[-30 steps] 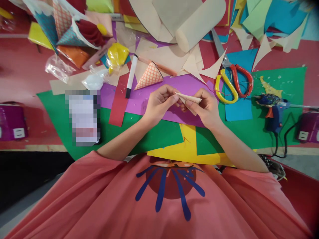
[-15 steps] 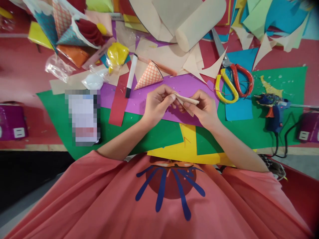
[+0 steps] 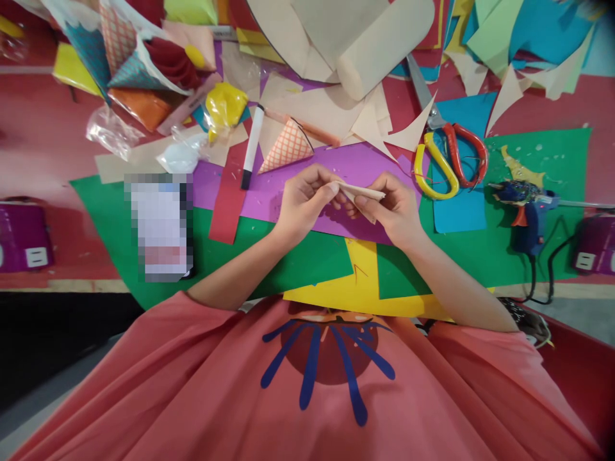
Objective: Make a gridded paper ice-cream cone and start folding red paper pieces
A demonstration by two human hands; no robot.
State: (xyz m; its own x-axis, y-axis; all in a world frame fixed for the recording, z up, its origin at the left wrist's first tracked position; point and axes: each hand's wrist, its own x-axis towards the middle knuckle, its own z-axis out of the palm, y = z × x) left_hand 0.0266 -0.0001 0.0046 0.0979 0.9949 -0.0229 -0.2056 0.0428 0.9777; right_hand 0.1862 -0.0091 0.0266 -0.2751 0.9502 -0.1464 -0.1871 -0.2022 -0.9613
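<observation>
A small beige paper cone (image 3: 361, 191) is held between both hands over a purple sheet (image 3: 269, 198). My left hand (image 3: 307, 202) pinches its narrow end between thumb and fingers. My right hand (image 3: 391, 208) grips the wider end, thumb on the near side; part of the cone is hidden behind the fingers. Just beyond lies a cone with an orange lattice pattern (image 3: 288, 147), beside a white marker with a black cap (image 3: 253, 147). To the right of my right hand rest scissors (image 3: 437, 166) with one yellow and one red handle.
A glue gun (image 3: 531, 218) with its cord lies at the right on green paper (image 3: 509, 256). At the left is a phone (image 3: 161, 227) with a blurred screen. Bagged yellow clay (image 3: 225, 105), beige paper scraps (image 3: 327, 105) and a beige roll (image 3: 384, 48) crowd the far side.
Almost nothing differs. Both hands keep their hold on the paper cone, which has turned very slightly at its wide end.
</observation>
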